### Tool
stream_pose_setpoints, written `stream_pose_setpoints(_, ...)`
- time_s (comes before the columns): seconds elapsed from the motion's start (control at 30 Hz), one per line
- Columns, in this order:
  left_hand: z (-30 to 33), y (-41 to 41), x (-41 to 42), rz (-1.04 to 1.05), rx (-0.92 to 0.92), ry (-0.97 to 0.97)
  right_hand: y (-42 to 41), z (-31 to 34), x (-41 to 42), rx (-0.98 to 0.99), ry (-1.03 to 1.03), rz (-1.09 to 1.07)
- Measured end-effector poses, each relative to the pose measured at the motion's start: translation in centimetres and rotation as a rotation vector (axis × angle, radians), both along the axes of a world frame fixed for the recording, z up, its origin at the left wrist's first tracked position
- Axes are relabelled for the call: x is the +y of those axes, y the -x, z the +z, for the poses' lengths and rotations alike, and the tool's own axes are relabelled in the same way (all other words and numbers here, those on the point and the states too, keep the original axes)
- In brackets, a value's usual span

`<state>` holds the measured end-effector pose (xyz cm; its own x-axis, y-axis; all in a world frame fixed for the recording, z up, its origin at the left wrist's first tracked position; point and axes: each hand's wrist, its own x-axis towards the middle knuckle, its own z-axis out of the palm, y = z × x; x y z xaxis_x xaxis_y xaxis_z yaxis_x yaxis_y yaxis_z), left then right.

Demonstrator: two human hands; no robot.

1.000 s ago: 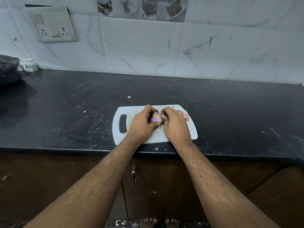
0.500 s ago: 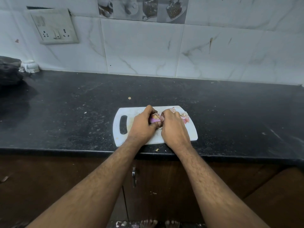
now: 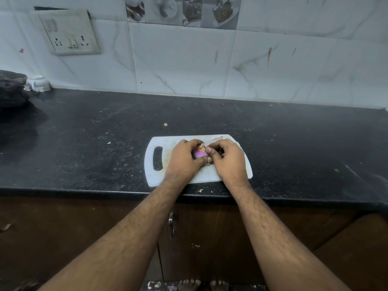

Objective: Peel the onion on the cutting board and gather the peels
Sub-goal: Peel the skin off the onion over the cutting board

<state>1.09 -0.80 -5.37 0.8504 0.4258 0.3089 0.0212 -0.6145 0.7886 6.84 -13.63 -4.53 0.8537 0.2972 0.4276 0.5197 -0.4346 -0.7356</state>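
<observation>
Head view: onion (image 3: 199,153), purple flesh exposed, is gripped by curled left hand (image 3: 184,158) over cutting board (image 3: 159,143). Skin at its top is pinched by right hand (image 3: 227,159). Peels (image 3: 217,139) lie at far edge. Risk: loose scraps may scatter onto counter (image 3: 84,143) if skin tears abruptly.

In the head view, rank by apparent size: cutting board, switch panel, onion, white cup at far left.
1. cutting board
2. switch panel; it sits farther back, so the true comparison is unsure
3. white cup
4. onion, mostly hidden by both hands, so uncertain
</observation>
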Motion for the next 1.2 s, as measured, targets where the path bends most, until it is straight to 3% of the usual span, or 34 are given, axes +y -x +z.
stream_pose_setpoints(0.27,0.19,-0.05,-0.32,0.040,0.000,-0.042,0.47,-0.08,0.08,-0.125,0.185,0.024)
stream_pose_setpoints(0.63,0.13,0.04,-0.22,-0.181,0.062,0.001,0.05,-0.06,0.09,0.015,-0.001,-0.001)
stream_pose_setpoints(0.87,0.05,0.03,0.09,-0.100,-0.005,-0.012,0.29,0.13,0.06,0.037,-0.013,0.086)
stream_pose_setpoints(1.03,-0.39,-0.43,-0.29,-0.018,0.061,-0.126,0.28,0.18,-0.23,0.029,-0.100,0.036)
stream_pose_setpoints(1.2,-0.34,-0.42,-0.36,-0.049,-0.007,-0.080,0.50,0.10,-0.16,-0.064,-0.032,0.040)
